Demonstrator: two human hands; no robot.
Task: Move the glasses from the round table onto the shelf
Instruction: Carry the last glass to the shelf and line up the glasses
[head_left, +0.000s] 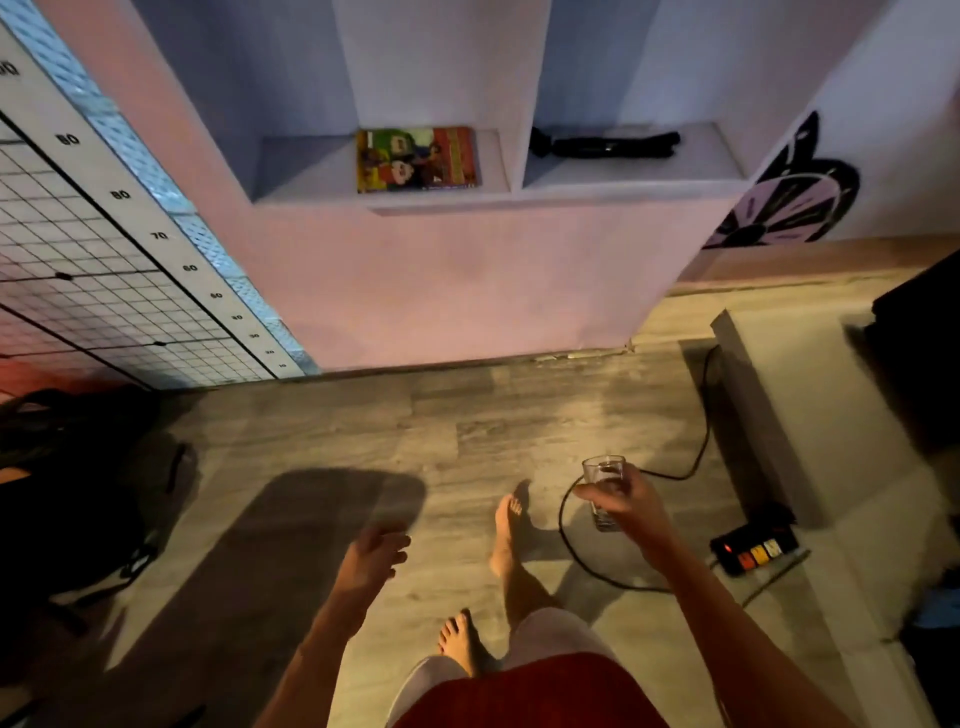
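My right hand (621, 503) is wrapped around a clear drinking glass (604, 474), held upright over the wooden floor at lower right. My left hand (375, 560) hangs lower left of it with fingers spread and nothing in it. Ahead, set into the pale wall, is the shelf (441, 200) with two niches. A colourful book (416, 159) lies in the left niche and a black object (605, 143) lies in the right one. The round table is out of view.
A black cable (571, 551) loops across the floor near my bare feet to a power strip (756, 550) at right. A low grey platform (810, 395) stands right. A dark bag (67, 499) sits at left under a wire grid panel (104, 291).
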